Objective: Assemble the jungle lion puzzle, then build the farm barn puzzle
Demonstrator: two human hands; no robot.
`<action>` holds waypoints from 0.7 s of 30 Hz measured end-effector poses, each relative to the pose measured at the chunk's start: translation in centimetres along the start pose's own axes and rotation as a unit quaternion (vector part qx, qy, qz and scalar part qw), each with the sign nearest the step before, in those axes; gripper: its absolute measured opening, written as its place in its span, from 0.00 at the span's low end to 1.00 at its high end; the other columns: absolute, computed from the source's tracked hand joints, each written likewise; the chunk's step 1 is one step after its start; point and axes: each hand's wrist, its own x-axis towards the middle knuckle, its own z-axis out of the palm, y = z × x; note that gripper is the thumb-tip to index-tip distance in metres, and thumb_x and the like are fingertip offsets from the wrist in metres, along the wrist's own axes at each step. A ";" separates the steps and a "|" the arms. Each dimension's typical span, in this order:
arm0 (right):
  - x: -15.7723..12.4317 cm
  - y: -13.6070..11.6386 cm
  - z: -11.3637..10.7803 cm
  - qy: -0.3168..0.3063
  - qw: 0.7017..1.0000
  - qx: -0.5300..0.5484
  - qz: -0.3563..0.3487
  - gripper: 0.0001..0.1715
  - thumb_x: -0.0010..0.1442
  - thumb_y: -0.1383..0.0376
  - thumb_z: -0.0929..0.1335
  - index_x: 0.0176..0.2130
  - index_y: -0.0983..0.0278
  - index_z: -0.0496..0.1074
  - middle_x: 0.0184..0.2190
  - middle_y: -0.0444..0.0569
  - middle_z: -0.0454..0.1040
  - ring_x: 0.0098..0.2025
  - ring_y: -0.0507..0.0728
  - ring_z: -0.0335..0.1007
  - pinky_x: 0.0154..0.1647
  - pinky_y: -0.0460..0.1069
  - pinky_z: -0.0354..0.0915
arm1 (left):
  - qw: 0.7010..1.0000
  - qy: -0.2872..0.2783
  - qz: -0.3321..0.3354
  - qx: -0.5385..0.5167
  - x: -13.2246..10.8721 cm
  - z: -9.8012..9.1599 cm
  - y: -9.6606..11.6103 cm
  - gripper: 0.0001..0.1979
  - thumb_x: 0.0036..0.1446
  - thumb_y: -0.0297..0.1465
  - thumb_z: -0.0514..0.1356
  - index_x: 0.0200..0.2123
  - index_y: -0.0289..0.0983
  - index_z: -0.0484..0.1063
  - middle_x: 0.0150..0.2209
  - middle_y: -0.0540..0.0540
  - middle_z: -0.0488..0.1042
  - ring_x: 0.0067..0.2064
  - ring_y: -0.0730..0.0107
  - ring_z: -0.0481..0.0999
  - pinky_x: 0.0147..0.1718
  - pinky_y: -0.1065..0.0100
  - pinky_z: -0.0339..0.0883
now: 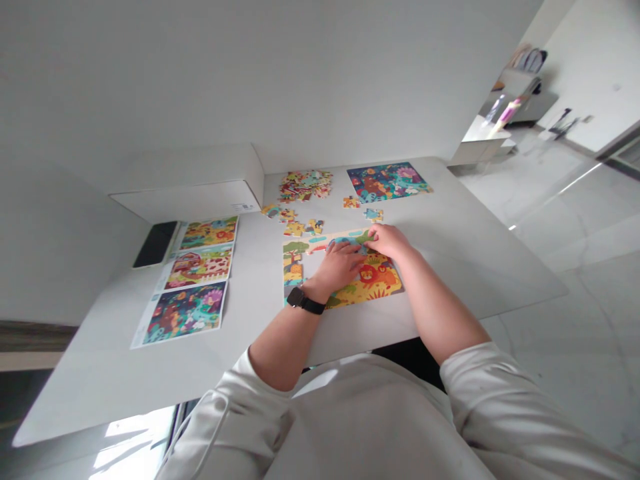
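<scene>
A partly built jigsaw puzzle (pixel 373 285) with lions and a tree lies on the white table (pixel 450 267) in front of me. My left hand (pixel 340 263), a black watch on its wrist, rests flat on the puzzle's middle, fingers stretched over a piece. My right hand (pixel 389 240) lies at the puzzle's upper edge, fingers curled down on a bluish piece (pixel 356 241) between the two hands. Loose pieces (pixel 300 227) lie just beyond the puzzle, and a heap of pieces (pixel 306 185) sits further back.
A finished puzzle (pixel 387 181) lies at the back right of the table. Three picture sheets (pixel 195 283) lie in a row at the left, beside a black phone (pixel 156 243). A white box (pixel 200 183) stands at the back left against the wall.
</scene>
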 end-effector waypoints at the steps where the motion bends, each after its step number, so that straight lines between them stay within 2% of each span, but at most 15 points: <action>1: 0.0 0.0 0.0 0.000 1.000 -0.002 0.001 0.15 0.64 0.58 0.78 0.49 0.59 0.81 0.44 0.51 0.85 0.46 0.61 0.81 0.48 0.51 0.70 | 1.000 -0.010 -0.006 0.006 -0.1 -0.1 0.1 0.17 0.70 0.34 0.61 0.56 0.50 0.86 0.66 0.45 0.78 0.71 0.44 0.69 0.75 0.36 0.53; 4: 0.0 0.1 0.1 0.001 1.000 -0.002 -0.004 0.15 0.64 0.58 0.78 0.49 0.59 0.81 0.44 0.51 0.85 0.46 0.61 0.81 0.47 0.51 0.70 | 0.999 -0.023 -0.014 0.026 -0.4 -0.4 0.3 0.18 0.69 0.35 0.63 0.58 0.51 0.84 0.70 0.46 0.75 0.73 0.42 0.65 0.76 0.35 0.49; 8: -0.1 0.4 0.0 -0.015 1.000 0.009 -0.019 0.18 0.62 0.59 0.79 0.51 0.58 0.81 0.44 0.49 0.85 0.44 0.59 0.81 0.46 0.50 0.69 | 0.999 -0.012 -0.002 0.042 -0.9 -0.7 0.4 0.18 0.69 0.37 0.63 0.59 0.52 0.84 0.71 0.46 0.73 0.74 0.43 0.64 0.77 0.34 0.44; 11: -0.2 0.5 0.0 -0.022 0.999 0.012 -0.032 0.21 0.60 0.60 0.80 0.52 0.59 0.81 0.45 0.49 0.85 0.43 0.59 0.81 0.46 0.50 0.69 | 0.998 -0.029 -0.004 0.049 -1.1 -0.9 0.6 0.18 0.69 0.39 0.64 0.59 0.50 0.83 0.69 0.43 0.75 0.73 0.43 0.66 0.77 0.34 0.46; 16: -0.2 0.5 0.0 -0.021 0.999 0.004 -0.037 0.22 0.60 0.60 0.80 0.53 0.59 0.80 0.45 0.50 0.85 0.44 0.59 0.81 0.46 0.49 0.69 | 0.998 -0.050 -0.009 0.048 -1.2 -1.1 1.0 0.20 0.70 0.42 0.64 0.62 0.49 0.82 0.71 0.40 0.73 0.73 0.42 0.67 0.76 0.34 0.51; 21: -0.1 0.7 -0.2 -0.039 0.997 0.004 -0.067 0.25 0.58 0.63 0.81 0.54 0.59 0.80 0.45 0.49 0.85 0.44 0.58 0.81 0.43 0.48 0.69 | 0.996 -0.060 -0.039 0.058 -1.4 -1.1 1.1 0.23 0.70 0.46 0.64 0.64 0.51 0.80 0.74 0.40 0.67 0.78 0.37 0.59 0.76 0.25 0.40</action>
